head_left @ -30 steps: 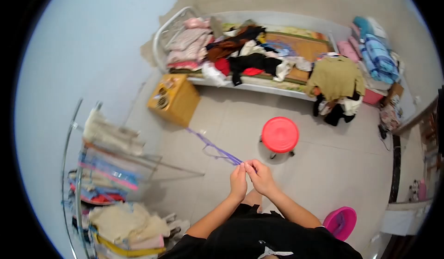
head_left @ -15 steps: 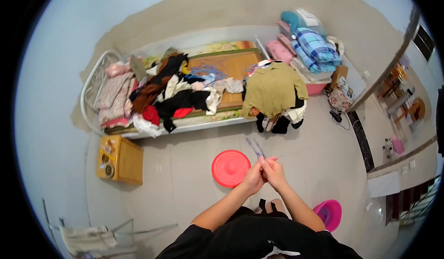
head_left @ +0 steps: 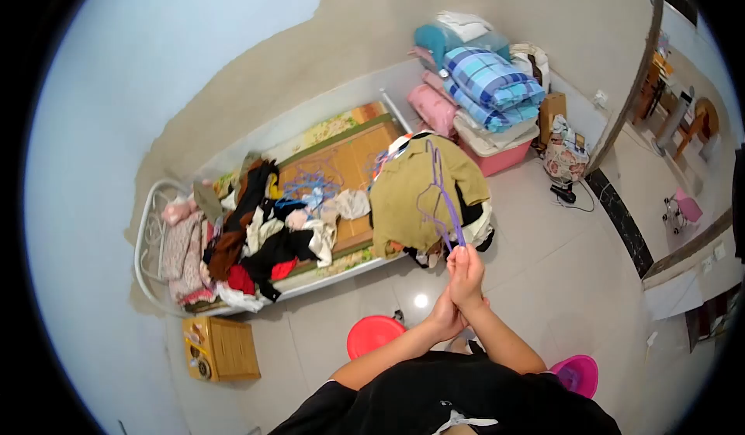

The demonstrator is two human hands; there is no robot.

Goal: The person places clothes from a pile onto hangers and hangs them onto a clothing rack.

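Note:
Purple clothes hangers (head_left: pixel 444 190) stick up from between the fingertips of my right hand (head_left: pixel 467 276), which is closed on their lower end. Their thin frames overlap the olive-green shirt (head_left: pixel 407 202) in this view. My left hand (head_left: pixel 444 315) presses against the heel of the right hand from below and to the left, its fingers mostly hidden behind it. The olive shirt lies spread on top of a heap of garments at the near right end of the bed.
Mixed clothes (head_left: pixel 272 241) cover the bed's left part, beside blue hangers (head_left: pixel 310 188) on the boards. A red round stool (head_left: pixel 372 336) stands below my left forearm, a pink bucket (head_left: pixel 578 374) at right. A wooden cabinet (head_left: pixel 225 350) is at left, folded bedding (head_left: pixel 493 86) at back right.
The view has swung right and moved nearer the bed. My hands have risen, and the hangers now stand upright in front of the olive shirt.

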